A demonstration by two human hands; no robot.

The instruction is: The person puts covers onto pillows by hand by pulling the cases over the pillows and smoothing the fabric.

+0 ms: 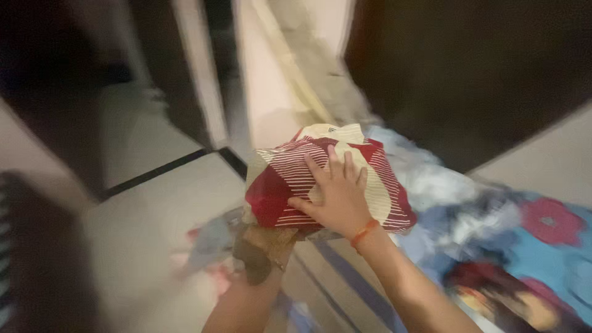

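At the far left a dark, blurred shape (24, 246) filled the lower corner, too smeared to identify. Next to it lay the pale tiled floor (148, 203), crossed by a dark strip, with a white door frame (200, 74) rising above it. Low on the floor, just left of the arms, some pale blue and pink cloth (206, 246) lay crumpled (motion blur hid any detail).

The left hand (262, 250) came up from the bottom edge beneath a folded cloth with red, cream and white stripes (290, 179). This hand was almost wholly covered by a hanging brownish fold, so whether its fingers were curled or flat could not be told; it appeared to bear the bundle from below. The striped cloth itself was held up in mid-frame, above the floor and in front of a cream wall corner (265, 92).

The right hand (336, 194) lay flat on top of the striped cloth, fingers spread and stretched out, pressing rather than clutching. An orange band (365, 233) circled its wrist.

To the right, touching the bundle's edge, spread a bedsheet (524, 246) in blue with red flowers and greyish-white patches. Behind it stood a dark panel (468, 74), with a pale wall (549, 160) at the far right.
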